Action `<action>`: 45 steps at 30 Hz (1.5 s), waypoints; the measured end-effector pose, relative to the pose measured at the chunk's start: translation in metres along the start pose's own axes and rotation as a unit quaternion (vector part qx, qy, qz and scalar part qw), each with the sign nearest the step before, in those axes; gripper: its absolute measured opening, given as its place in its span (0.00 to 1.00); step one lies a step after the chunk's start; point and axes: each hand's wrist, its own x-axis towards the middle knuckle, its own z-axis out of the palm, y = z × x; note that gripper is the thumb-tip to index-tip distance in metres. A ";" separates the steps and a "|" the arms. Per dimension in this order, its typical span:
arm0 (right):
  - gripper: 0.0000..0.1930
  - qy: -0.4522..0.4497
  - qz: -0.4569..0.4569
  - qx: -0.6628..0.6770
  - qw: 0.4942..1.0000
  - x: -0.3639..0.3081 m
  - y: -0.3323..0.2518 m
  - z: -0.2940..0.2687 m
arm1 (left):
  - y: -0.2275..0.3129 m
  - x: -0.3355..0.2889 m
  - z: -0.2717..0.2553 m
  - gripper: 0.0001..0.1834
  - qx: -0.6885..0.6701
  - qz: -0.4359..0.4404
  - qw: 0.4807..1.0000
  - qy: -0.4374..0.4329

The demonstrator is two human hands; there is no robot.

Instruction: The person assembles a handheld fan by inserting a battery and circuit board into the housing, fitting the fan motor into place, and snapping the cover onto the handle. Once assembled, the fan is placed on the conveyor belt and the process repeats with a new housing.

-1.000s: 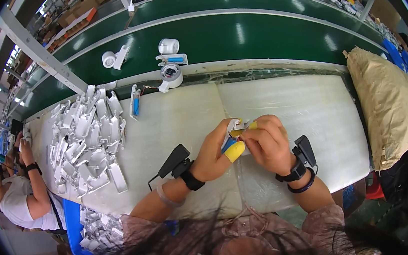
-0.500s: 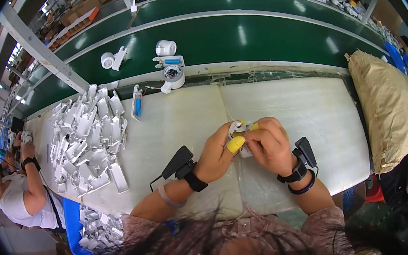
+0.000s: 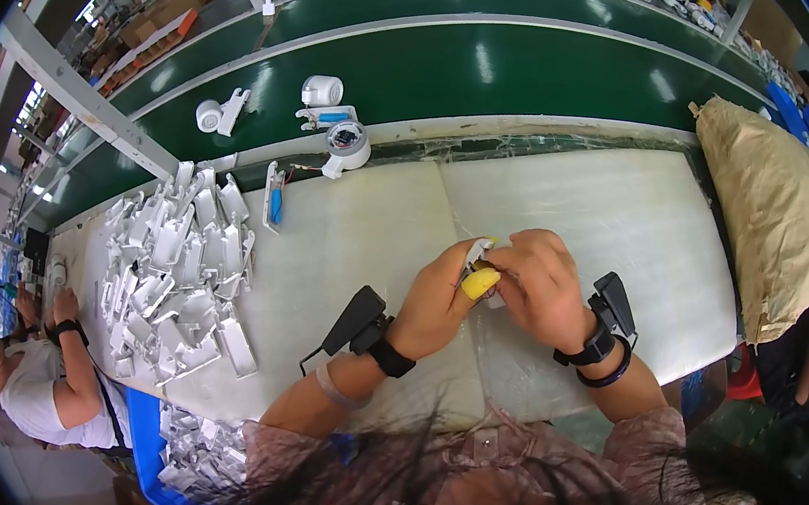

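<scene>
1. Left hand (image 3: 429, 303): the fingers are closed around a small white plastic part (image 3: 475, 252). The thumb wears a yellow finger cot (image 3: 480, 283) and lies across the near side of the part.
2. Right hand (image 3: 548, 287): the fingers are bent inward against the right side of the part. Their tips are hidden; whether they pinch the part or a smaller piece cannot be told.
3. Part location: between the two sets of fingers, apparently raised above the tabletop (image 3: 608, 216).
4. Recommended method: use the left fingers as the clamp and reserve the right fingertips for fine handling.
5. Brace both hands against each other; this should limit slipping.
6. Tilt the worked side toward the eyes, since the fingers cover most of it.
7. Apply light, even pressure. Thin plastic could crack or spring out of the grip.
8. Surroundings: a pile of white plastic housings (image 3: 181, 267) lies well to the left of the fingers; a housing with a blue cylinder (image 3: 275, 204) stands beyond them, also leftward.
</scene>
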 end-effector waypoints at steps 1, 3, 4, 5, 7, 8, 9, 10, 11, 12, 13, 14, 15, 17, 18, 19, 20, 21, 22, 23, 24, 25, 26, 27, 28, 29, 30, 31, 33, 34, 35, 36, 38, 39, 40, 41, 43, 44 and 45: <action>0.18 -0.002 -0.002 -0.001 1.000 -0.001 0.001 -0.001 | 0.002 0.000 0.000 0.18 -0.002 0.002 1.000 0.001; 0.17 0.011 -0.027 0.005 1.000 -0.004 0.004 0.000 | 0.007 0.000 -0.002 0.20 0.013 0.012 1.000 -0.009; 0.17 0.010 -0.028 0.005 1.000 -0.004 0.005 0.001 | 0.006 0.000 -0.002 0.20 0.012 0.014 1.000 -0.008; 0.15 0.010 -0.033 0.013 0.999 -0.003 0.006 0.001 | 0.005 0.000 -0.003 0.20 0.001 0.010 1.000 -0.010; 0.14 0.008 -0.038 0.021 0.999 -0.004 0.007 0.002 | 0.003 -0.001 -0.003 0.21 -0.011 0.008 1.000 -0.012; 0.14 0.006 -0.034 0.021 0.999 -0.004 0.008 0.002 | 0.002 -0.001 -0.004 0.21 -0.015 0.002 1.000 -0.013; 0.14 0.005 -0.031 0.022 0.999 -0.004 0.007 0.003 | 0.002 -0.001 -0.004 0.21 -0.018 -0.004 1.000 -0.015; 0.14 0.004 -0.031 0.020 0.999 -0.004 0.007 0.002 | 0.001 -0.001 -0.003 0.21 -0.019 -0.004 1.000 -0.016; 0.14 0.002 -0.028 0.018 0.999 -0.005 0.007 0.002 | 0.001 -0.001 -0.002 0.20 -0.024 -0.006 1.000 -0.011; 0.14 0.000 -0.025 0.017 1.000 -0.005 0.007 0.003 | 0.000 -0.001 -0.002 0.19 -0.028 -0.010 1.000 -0.006; 0.14 0.001 -0.024 0.018 1.000 -0.005 0.007 0.003 | 0.001 0.000 -0.002 0.19 -0.027 -0.010 1.000 -0.006; 0.14 -0.001 -0.024 0.020 1.000 -0.005 0.008 0.003 | 0.004 0.000 -0.003 0.18 -0.019 -0.011 1.000 -0.008; 0.14 -0.001 -0.023 0.020 1.000 -0.005 0.008 0.002 | 0.005 0.001 -0.003 0.17 -0.011 -0.011 1.000 -0.012; 0.14 0.001 -0.019 0.021 1.000 -0.007 0.010 0.004 | 0.004 0.001 -0.002 0.16 0.000 -0.004 1.000 -0.005; 0.14 0.002 -0.017 0.022 1.000 -0.008 0.010 0.005 | 0.004 0.001 -0.001 0.16 0.011 0.003 1.000 0.004; 0.14 0.003 -0.016 0.022 1.000 -0.008 0.010 0.005 | 0.004 0.002 0.000 0.16 0.011 0.003 1.000 0.003; 0.14 0.006 -0.012 0.014 1.000 -0.008 0.009 0.005 | 0.004 0.002 0.001 0.16 0.017 0.009 1.000 0.009; 0.14 0.009 -0.007 0.006 1.000 -0.009 0.009 0.005 | 0.003 0.002 0.002 0.16 0.023 0.014 1.000 0.016; 0.14 0.009 -0.005 0.006 1.000 -0.010 0.009 0.006 | 0.005 0.002 0.002 0.16 0.022 0.012 1.000 0.015; 0.14 0.007 -0.002 0.005 1.000 -0.011 0.008 0.007 | 0.008 0.002 0.003 0.16 0.021 0.011 1.000 0.018; 0.14 0.004 -0.002 0.005 1.000 -0.010 0.008 0.008 | 0.011 0.002 0.002 0.16 0.021 0.011 0.999 0.024; 0.14 0.003 -0.005 0.006 1.000 -0.009 0.006 0.008 | 0.010 0.001 0.001 0.16 0.021 0.012 0.999 0.027; 0.13 0.004 0.008 -0.004 1.000 -0.009 0.003 0.009 | 0.008 0.000 0.002 0.16 0.018 0.001 0.999 0.028; 0.13 0.004 0.017 -0.013 1.000 -0.007 0.001 0.009 | 0.007 -0.001 0.002 0.16 0.015 -0.009 0.999 0.032; 0.13 0.000 0.008 -0.010 1.000 -0.007 0.000 0.009 | 0.004 -0.001 0.000 0.16 0.015 -0.005 0.999 0.041; 0.12 -0.026 0.067 0.042 0.997 -0.007 0.000 0.010 | 0.002 0.000 -0.003 0.16 -0.011 -0.046 0.999 0.021; 0.10 -0.054 0.126 0.089 0.986 -0.007 0.002 0.007 | 0.000 0.002 -0.003 0.17 -0.040 -0.085 0.996 0.000; 0.10 -0.060 0.113 0.090 0.988 -0.002 0.006 0.008 | -0.002 0.005 -0.006 0.17 -0.042 -0.076 0.996 0.012; 0.11 -0.072 0.145 0.117 0.980 0.009 0.013 0.015 | -0.009 0.008 -0.012 0.20 -0.126 -0.080 0.988 0.037; 0.08 -0.065 0.131 0.107 0.983 0.014 0.019 0.016 | -0.017 0.012 -0.016 0.24 -0.097 -0.059 0.992 0.045; 0.08 -0.070 0.124 0.108 0.984 0.020 0.030 0.021 | -0.025 0.014 -0.021 0.24 -0.099 -0.055 0.992 0.052; 0.07 -0.070 0.166 0.128 0.975 0.025 0.046 0.023 | -0.024 0.021 -0.024 0.25 -0.084 -0.074 0.991 0.074; 0.04 -0.091 0.250 0.173 0.949 0.048 0.068 0.030 | -0.032 0.025 -0.036 0.27 -0.079 -0.103 0.986 0.108; 0.03 -0.110 0.295 0.192 0.930 0.062 0.083 0.034 | -0.036 0.025 -0.040 0.27 -0.082 -0.103 0.984 0.118; 0.03 -0.087 0.291 0.201 0.931 0.069 0.108 0.039 | -0.034 0.026 -0.040 0.26 -0.079 -0.078 0.982 0.150; 0.03 -0.060 0.287 0.207 0.933 0.077 0.133 0.041 | -0.033 0.030 -0.039 0.25 -0.077 -0.051 0.980 0.178; 0.06 -0.034 0.309 0.057 0.949 0.105 0.151 0.049 | -0.047 0.033 -0.042 0.25 -0.062 -0.005 0.975 0.214; 0.06 -0.036 0.306 0.057 0.950 0.113 0.153 0.054 | -0.047 0.035 -0.045 0.25 -0.017 0.025 0.972 0.234; 0.07 0.009 0.185 -0.147 0.972 0.126 0.144 0.063 | -0.046 0.034 -0.051 0.26 0.031 0.053 0.965 0.256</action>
